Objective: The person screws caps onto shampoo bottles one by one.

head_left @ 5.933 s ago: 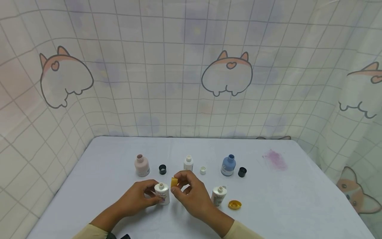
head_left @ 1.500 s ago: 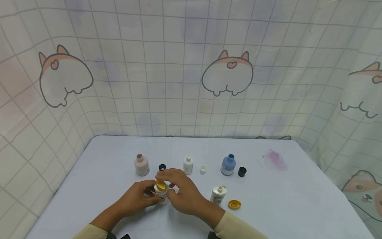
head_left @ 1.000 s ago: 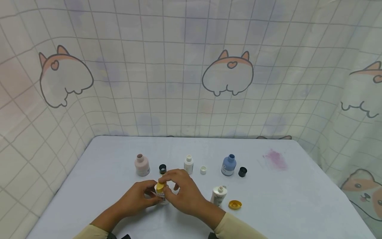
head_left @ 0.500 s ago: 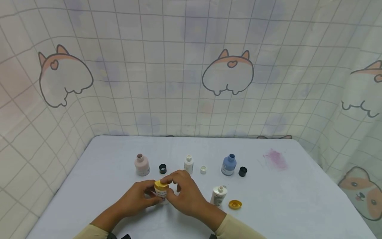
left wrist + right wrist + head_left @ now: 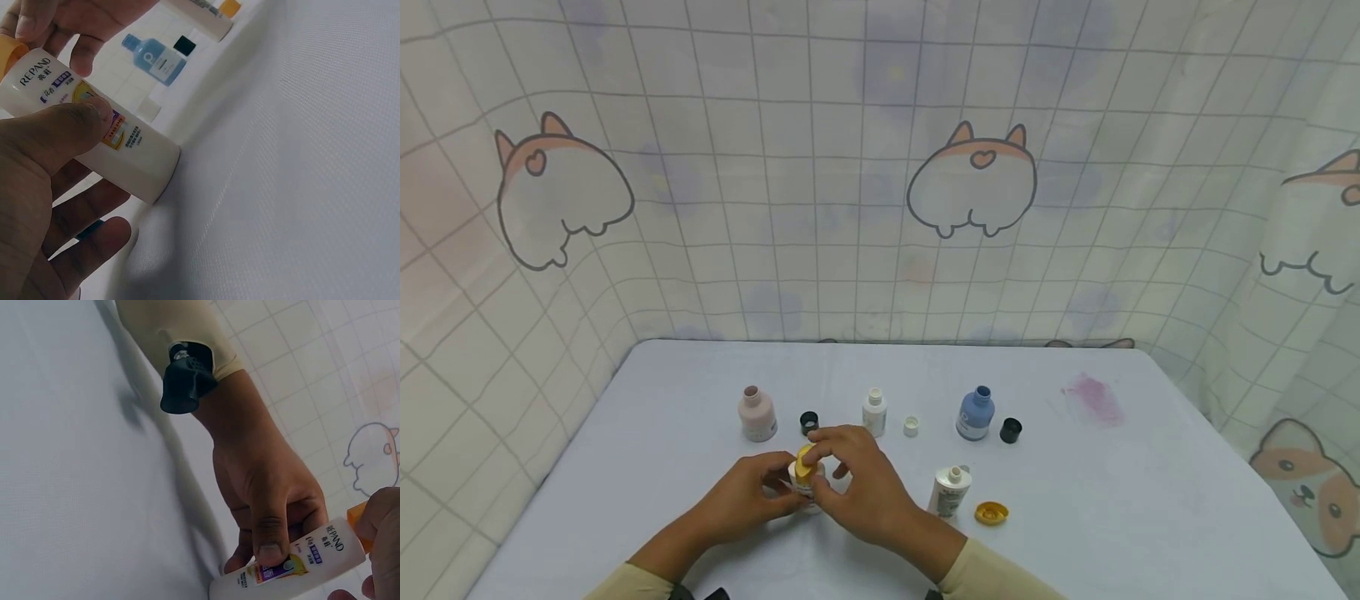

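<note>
My left hand (image 5: 747, 496) grips a white bottle (image 5: 140, 159) with a printed label, thumb across its front; the bottle stands upright on the table. Over its mouth sits a yellow cap (image 5: 804, 465), pinched between the thumb and fingers of my right hand (image 5: 868, 500). In the right wrist view the cap (image 5: 357, 519) meets the bottle's shoulder. Beside my right wrist stands a second white bottle (image 5: 950, 492), uncapped, with another yellow cap (image 5: 992, 513) lying upturned near it.
Behind the hands stand three uncapped bottles: pink (image 5: 757, 415), small white (image 5: 874, 413) and blue (image 5: 975, 414). Near them lie a black cap (image 5: 808, 422), a white cap (image 5: 911, 427) and another black cap (image 5: 1011, 431). The white table (image 5: 1120, 483) bears a pink stain (image 5: 1095, 398).
The yellow cap in my right hand has gone from beside the bottle onto its top. Over the last frames it has turned there under the fingers. My left hand keeps its grip.
</note>
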Demonstrator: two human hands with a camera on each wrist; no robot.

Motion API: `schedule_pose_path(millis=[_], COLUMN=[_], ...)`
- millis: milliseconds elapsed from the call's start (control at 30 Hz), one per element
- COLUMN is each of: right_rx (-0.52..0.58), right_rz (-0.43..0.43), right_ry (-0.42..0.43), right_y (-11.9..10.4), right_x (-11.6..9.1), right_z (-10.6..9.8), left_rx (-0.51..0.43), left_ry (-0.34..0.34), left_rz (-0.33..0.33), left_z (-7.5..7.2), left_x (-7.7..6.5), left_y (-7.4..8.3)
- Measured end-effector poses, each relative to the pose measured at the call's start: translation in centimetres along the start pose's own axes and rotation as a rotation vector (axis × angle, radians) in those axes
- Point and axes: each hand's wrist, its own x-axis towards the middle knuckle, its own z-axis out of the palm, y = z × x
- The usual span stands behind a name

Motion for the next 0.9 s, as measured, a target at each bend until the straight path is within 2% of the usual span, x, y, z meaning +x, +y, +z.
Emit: schedule_pose_path(millis=[100,400,633,900], right_rx=[0.008,-0.022,-0.033,-0.023], right_rz=[-0.012,0.03,0.004,0.006], right_ry=[0.002,-0.001,0.0,-0.018], right_y=[-0.14,-0.12,0.0,0.12], right_x=[0.04,-0.03,-0.22,-0.26], right_z=[0.01,0.08,0.12,-0.09], left_rx=[-0.006,-0.019,0.008,-0.003], left_ry=[0.004,0.015,0.018,0.007], left_rz=[0.008,0.011,-0.007,-0.009], left_z=[0.03,0.07,0.01,0.02], left_x=[-0.04,-0.27,-0.39,-0.25], left_y=[0.05,0.08,0.1,0.08])
